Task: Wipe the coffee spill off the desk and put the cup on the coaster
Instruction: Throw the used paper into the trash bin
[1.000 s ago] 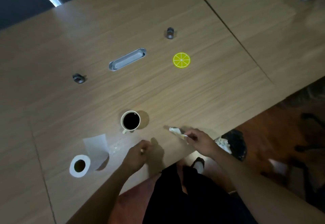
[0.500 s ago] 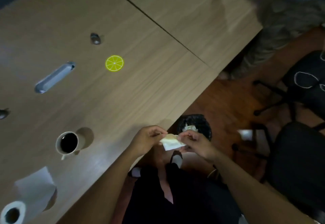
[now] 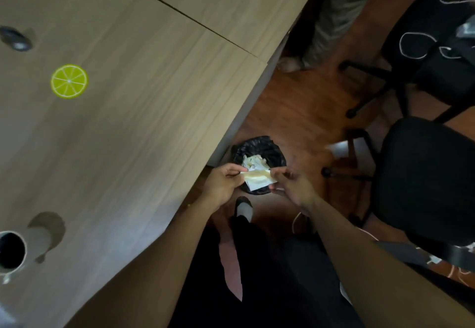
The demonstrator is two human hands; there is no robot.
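Observation:
Both hands hold a stained, folded paper tissue (image 3: pixel 258 179) over a black-lined waste bin (image 3: pixel 275 151) on the floor beside the desk. My left hand (image 3: pixel 223 182) pinches the tissue's left edge and my right hand (image 3: pixel 291 185) pinches its right edge. The white cup (image 3: pixel 11 253), dark with coffee, stands on the wooden desk (image 3: pixel 144 111) at the left edge of view, partly cut off. The lemon-slice coaster (image 3: pixel 69 81) lies flat on the desk, far from the cup.
Crumpled tissues (image 3: pixel 253 161) lie in the bin. Two black office chairs (image 3: pixel 426 181) stand on the wooden floor at right. Another person's leg (image 3: pixel 331 16) is by the desk's far corner. A small dark object (image 3: pixel 15 39) sits at the desk's upper left.
My view swung right, off the desk toward the floor. My hands carried the tissue from the desk edge to above the bin; the left hand joined the right on it.

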